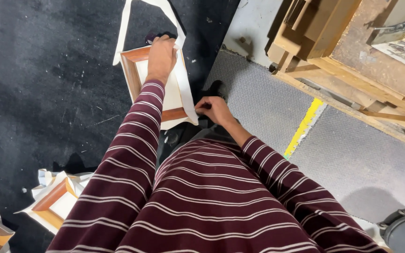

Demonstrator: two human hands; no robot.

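Under the left hand (161, 54), frame (139, 70) top hidden

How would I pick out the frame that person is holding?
Start at the wide black carpet and follow the striped left sleeve to the left hand. It presses on a wooden picture frame, which has white wrapping draped loosely around it. The other frame, at lower left, lies untouched.

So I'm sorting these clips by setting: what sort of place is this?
Probably a picture-framing workshop. The left hand presses on a wooden frame that is partly wrapped in white paper, another wrapped frame lies nearby, and stacked timber sits beside the grey floor.
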